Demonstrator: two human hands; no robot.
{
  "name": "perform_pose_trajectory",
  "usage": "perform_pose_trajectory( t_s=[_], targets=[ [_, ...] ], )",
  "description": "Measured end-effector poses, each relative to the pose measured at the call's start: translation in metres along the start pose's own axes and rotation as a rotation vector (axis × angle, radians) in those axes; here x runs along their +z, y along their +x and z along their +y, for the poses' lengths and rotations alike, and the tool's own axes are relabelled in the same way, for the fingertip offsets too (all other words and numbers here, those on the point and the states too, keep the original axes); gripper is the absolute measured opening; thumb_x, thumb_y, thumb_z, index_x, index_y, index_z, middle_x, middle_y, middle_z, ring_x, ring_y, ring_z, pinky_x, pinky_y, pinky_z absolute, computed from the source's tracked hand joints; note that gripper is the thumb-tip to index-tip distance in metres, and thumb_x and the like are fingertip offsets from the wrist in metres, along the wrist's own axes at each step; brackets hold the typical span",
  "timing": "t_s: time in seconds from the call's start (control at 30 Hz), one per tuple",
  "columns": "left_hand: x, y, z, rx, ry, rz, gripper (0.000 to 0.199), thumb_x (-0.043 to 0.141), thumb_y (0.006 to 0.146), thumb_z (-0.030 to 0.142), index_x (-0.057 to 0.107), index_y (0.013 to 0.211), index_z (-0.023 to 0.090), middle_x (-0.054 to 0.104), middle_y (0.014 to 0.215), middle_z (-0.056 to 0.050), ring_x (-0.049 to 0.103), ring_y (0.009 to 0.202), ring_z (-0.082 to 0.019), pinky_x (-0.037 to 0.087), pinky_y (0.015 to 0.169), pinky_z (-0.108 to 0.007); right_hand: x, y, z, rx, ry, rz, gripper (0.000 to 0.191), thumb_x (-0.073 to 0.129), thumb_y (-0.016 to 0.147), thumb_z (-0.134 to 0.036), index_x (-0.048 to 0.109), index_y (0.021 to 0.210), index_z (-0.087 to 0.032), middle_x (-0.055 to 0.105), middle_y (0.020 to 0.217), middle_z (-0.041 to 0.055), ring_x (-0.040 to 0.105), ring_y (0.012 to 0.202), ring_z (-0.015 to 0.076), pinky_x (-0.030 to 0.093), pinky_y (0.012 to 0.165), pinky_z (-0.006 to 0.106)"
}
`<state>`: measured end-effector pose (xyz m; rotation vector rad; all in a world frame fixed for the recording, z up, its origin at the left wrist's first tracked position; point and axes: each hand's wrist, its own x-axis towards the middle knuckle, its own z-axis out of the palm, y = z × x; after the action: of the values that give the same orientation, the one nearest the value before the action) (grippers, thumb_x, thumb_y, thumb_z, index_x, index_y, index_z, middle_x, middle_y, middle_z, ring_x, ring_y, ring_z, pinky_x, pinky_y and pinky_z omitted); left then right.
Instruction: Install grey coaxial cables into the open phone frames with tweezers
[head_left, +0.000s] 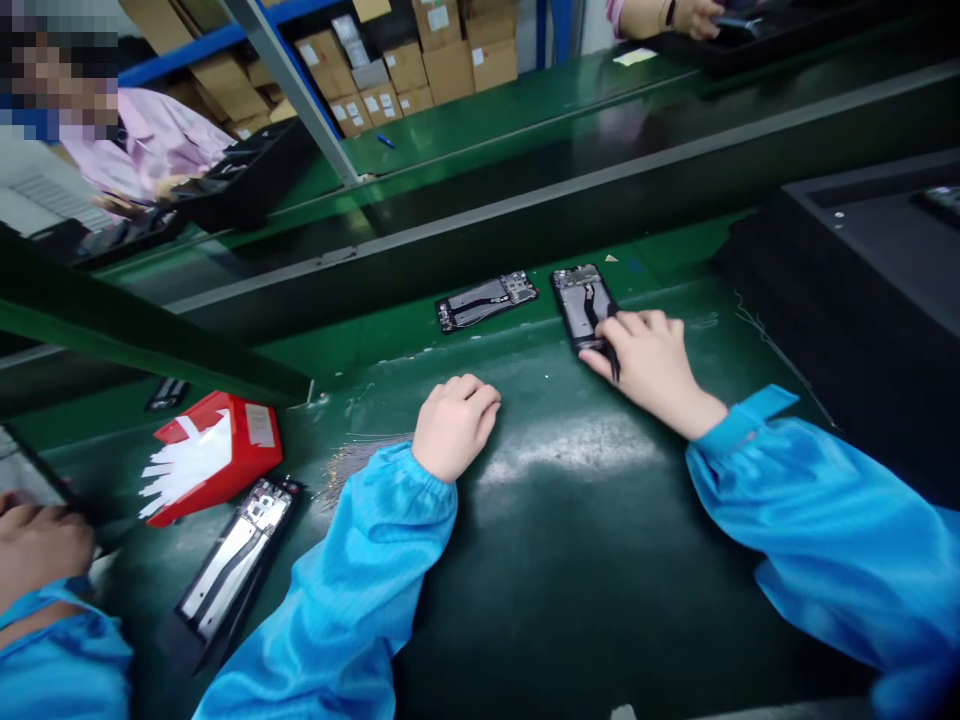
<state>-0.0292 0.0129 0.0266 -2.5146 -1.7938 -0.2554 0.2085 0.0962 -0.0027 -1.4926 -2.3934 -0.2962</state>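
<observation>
My right hand (pixel 645 360) is closed around dark tweezers (pixel 613 358) and touches the lower end of an opened phone (pixel 581 300) at the back of the green table. My left hand (pixel 456 425) rests on the tabletop with its fingers curled; whether anything is inside them is hidden. Just behind it lies a second opened phone (pixel 487 300), turned sideways. Another phone with a bare metal inside (pixel 238 560) lies on the left, past my left sleeve. A bundle of thin wires (pixel 349 468) is partly under that sleeve.
A red box (pixel 259 440) holding white strips stands at the left, beneath a green post (pixel 150 320). A large black tray (pixel 862 300) fills the right side. Another person's hand (pixel 45 545) is at the left edge. People in pink work beyond the metal rail (pixel 480 220).
</observation>
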Motion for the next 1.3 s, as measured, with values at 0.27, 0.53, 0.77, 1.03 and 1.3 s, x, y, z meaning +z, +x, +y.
perform_pose_trajectory(
  t_s=[0.27, 0.53, 0.77, 1.03, 1.3],
  targets=[
    [0.016, -0.006, 0.017, 0.117, -0.306, 0.01, 0.02, 0.041, 0.086, 0.015, 0.055, 0.1, 0.018, 0.055, 0.094, -0.005, 0.054, 0.085, -0.015, 0.047, 0.076, -0.027, -0.023, -0.067, -0.047, -0.453, 0.279, -0.059, 0.016, 0.044, 0.082, -0.019, 0.058, 0.089, -0.02, 0.053, 0.082, 0.0065, 0.043, 0.08, 0.0203, 0.032, 0.068, 0.033],
    [0.019, -0.006, 0.025, 0.099, -0.316, 0.026, 0.013, 0.042, 0.085, 0.017, 0.056, 0.084, 0.018, 0.053, 0.086, -0.004, 0.053, 0.08, -0.014, 0.046, 0.073, -0.025, -0.037, -0.044, -0.049, -0.149, 0.953, -0.131, 0.021, 0.042, 0.086, -0.024, 0.057, 0.1, -0.021, 0.062, 0.094, 0.0053, 0.057, 0.084, 0.0163, 0.044, 0.073, 0.029],
    [0.023, -0.002, 0.03, 0.092, -0.231, 0.03, 0.012, 0.045, 0.083, 0.018, 0.055, 0.078, 0.016, 0.054, 0.076, -0.003, 0.049, 0.074, -0.015, 0.043, 0.069, -0.026, -0.029, -0.03, -0.058, 0.019, 1.072, -0.152, 0.013, 0.05, 0.081, -0.021, 0.062, 0.079, -0.019, 0.064, 0.081, 0.0022, 0.059, 0.075, 0.0145, 0.044, 0.069, 0.027],
    [0.026, -0.002, 0.028, 0.084, -0.25, 0.071, 0.014, 0.043, 0.084, 0.019, 0.056, 0.077, 0.016, 0.053, 0.074, -0.003, 0.049, 0.073, -0.014, 0.042, 0.067, -0.025, -0.028, -0.03, -0.055, 0.048, 1.063, -0.141, 0.011, 0.053, 0.079, -0.021, 0.063, 0.076, -0.018, 0.066, 0.078, 0.0004, 0.06, 0.072, 0.0131, 0.044, 0.066, 0.024],
    [0.026, -0.003, 0.028, 0.08, -0.246, 0.077, 0.014, 0.043, 0.084, 0.018, 0.056, 0.078, 0.016, 0.053, 0.073, -0.003, 0.049, 0.073, -0.014, 0.042, 0.067, -0.024, -0.026, -0.03, -0.054, 0.034, 1.047, -0.156, 0.013, 0.053, 0.079, -0.024, 0.065, 0.078, -0.019, 0.067, 0.08, 0.0005, 0.061, 0.071, 0.0134, 0.045, 0.067, 0.025]
  ],
)
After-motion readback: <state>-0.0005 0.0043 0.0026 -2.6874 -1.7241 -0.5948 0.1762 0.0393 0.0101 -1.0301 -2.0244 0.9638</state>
